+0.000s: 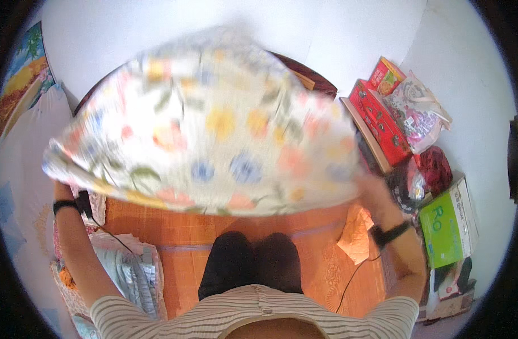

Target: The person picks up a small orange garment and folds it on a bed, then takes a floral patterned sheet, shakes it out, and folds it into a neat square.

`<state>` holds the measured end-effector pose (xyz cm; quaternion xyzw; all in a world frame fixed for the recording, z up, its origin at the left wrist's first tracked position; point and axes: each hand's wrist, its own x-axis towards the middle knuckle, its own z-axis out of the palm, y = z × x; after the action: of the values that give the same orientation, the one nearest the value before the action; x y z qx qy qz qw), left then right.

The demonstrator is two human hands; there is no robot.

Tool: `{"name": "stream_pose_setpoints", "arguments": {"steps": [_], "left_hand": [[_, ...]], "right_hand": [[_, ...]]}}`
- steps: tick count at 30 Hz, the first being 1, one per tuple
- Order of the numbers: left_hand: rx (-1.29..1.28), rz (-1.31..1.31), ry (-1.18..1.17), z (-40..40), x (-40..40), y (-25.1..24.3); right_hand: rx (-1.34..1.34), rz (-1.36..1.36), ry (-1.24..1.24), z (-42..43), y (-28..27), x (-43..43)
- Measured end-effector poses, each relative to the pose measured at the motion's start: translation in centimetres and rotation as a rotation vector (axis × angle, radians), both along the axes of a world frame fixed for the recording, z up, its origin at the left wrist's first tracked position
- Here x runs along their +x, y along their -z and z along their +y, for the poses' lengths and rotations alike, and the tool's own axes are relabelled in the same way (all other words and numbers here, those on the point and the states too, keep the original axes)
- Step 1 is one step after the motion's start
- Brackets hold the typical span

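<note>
A large white cloth with yellow, pink and blue flowers [246, 165] is spread in the air before me, blurred by motion. My right hand [367, 188], also blurred, grips its right edge. At the cloth's left corner, my left hand [60, 186] is almost wholly hidden behind the fabric, so its fingers do not show. Both wrists wear black straps with cables. Below the cloth's lower edge my knees in dark trousers and an orange-brown patterned floor [182, 271] show.
Red boxes [379, 123], a printed plastic bag [419, 114] and a green and white carton [443, 231] line the right wall. An orange cloth or bag [356, 235] lies on the floor. Folded textiles in clear bags [132, 271] are at left. Dark furniture [322, 80] stands behind the cloth.
</note>
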<state>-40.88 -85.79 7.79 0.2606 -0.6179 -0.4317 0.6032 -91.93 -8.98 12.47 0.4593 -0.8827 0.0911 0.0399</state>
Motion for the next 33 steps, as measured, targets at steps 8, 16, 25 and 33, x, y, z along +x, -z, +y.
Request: {"name": "stream_pose_setpoints", "arguments": {"steps": [8,16,25,33], "left_hand": [[0.547,-0.813,-0.064,7.8,8.4,18.3],[-0.297,-1.531,0.287,17.1,-9.5,24.2],[-0.366,-1.694,0.738,32.1,-38.7,24.3],[-0.177,-2.023,0.827,35.7,-50.8,33.8]], "right_hand": [[0.383,-0.485,-0.186,-3.5,16.4,10.7],[0.539,-0.639,-0.381,-5.4,23.0,10.1],[0.319,-0.578,0.083,-5.7,29.1,-3.4],[0.575,-0.465,0.442,-11.2,37.5,-18.6]]}}
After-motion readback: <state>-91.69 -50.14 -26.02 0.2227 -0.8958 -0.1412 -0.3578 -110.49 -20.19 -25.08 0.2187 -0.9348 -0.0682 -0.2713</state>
